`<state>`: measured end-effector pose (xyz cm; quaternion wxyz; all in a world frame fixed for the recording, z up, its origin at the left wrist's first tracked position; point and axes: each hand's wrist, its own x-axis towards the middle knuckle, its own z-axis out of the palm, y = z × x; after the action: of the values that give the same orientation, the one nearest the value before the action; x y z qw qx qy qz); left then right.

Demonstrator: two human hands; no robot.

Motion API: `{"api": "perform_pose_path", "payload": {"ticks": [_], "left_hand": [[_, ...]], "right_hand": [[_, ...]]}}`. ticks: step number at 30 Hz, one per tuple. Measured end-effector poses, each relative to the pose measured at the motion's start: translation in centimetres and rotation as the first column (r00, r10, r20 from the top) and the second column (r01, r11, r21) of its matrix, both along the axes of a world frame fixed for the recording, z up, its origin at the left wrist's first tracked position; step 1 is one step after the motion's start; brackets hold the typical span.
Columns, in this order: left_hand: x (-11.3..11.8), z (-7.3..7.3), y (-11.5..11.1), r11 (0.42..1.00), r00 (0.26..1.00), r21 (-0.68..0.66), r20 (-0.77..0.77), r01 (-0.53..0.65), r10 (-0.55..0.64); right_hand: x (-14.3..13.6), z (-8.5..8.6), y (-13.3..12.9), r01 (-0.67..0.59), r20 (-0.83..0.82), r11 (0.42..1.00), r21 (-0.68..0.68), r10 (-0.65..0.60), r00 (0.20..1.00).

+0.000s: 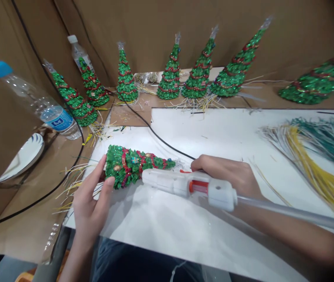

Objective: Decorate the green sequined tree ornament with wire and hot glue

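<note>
My left hand (92, 199) grips the base of a small green Christmas tree (134, 161) that lies on its side, its clear star tip pointing right. Thin white and yellow wires (73, 182) stick out from its base behind my fingers. In my right hand (228, 172) is a white hot glue gun (172, 182) with a red part showing; its nozzle end lies near the lower edge of the tree. A long translucent glue stick (290, 215) runs out of its back, over my right forearm. The fingers on its handle are mostly hidden behind the gun.
Several finished-looking trees (169, 78) stand along the back on cardboard. Bundles of yellow wires (316, 168) and green wires (331, 137) lie at the right. Plastic bottles (58, 119) and a white plate (22, 156) are at the left. A black cable (161, 137) crosses the white board.
</note>
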<state>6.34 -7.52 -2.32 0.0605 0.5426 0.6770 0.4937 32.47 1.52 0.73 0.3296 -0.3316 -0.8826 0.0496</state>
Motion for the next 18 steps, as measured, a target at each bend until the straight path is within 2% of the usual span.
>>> {"api": "perform_pose_path", "payload": {"ticks": [2,6,13,18], "left_hand": [[0.0,0.1,0.0,1.0,1.0,0.008,-0.013,0.013,-0.013],[0.0,0.2,0.0,0.999,0.996,0.021,-0.077,0.044,-0.042],[-0.6,0.6,0.1,0.998,0.978,-0.006,-0.198,0.06,-0.06],[-0.8,0.8,0.1,0.997,0.967,-0.017,-0.244,0.074,-0.076]], "right_hand": [[-0.2,-0.1,0.0,0.005,0.02,1.0,0.022,-0.005,1.0],[-0.5,-0.2,0.0,-0.024,0.014,0.988,0.152,0.022,1.0],[-0.6,0.4,0.2,-0.018,0.147,0.948,0.317,-0.03,0.989],[-0.6,1.0,0.3,-0.002,0.189,0.947,0.321,-0.062,0.98]]}}
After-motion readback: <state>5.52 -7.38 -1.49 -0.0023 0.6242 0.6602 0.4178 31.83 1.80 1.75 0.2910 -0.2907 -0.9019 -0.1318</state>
